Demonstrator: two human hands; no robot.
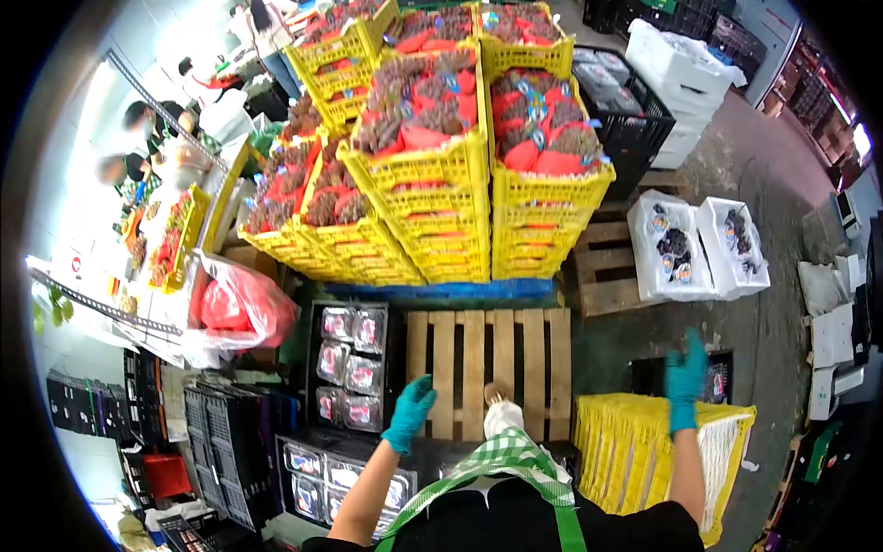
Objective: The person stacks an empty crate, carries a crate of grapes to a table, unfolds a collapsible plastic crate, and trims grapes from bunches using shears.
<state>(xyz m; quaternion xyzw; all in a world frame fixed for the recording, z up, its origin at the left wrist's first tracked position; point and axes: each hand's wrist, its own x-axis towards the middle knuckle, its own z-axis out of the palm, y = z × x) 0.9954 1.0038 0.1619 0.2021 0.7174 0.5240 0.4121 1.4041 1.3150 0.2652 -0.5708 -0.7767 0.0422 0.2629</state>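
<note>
My left hand (410, 412), in a teal glove, is held out with nothing in it, its fingers extended at the left edge of a wooden pallet (474, 368). Also gloved in teal, my right hand (686, 373) reaches forward with fingers outstretched and overlaps yellow plastic crates (625, 451) at the right. A black crate (394, 354) with several clear plastic packs (363, 375) stands left of the pallet. Closer to me, more clear packs (343, 473) fill another black crate. One shoe (495, 394) is on the pallet's slats.
Tall stacks of yellow crates (441, 184) filled with dark grape-like bunches and red wrapping rise ahead. White foam boxes (674, 247) lie at the right by another pallet (607, 267). A work table (216, 212) and people (166, 124) are at the left. Black crates (216, 451) stand lower left.
</note>
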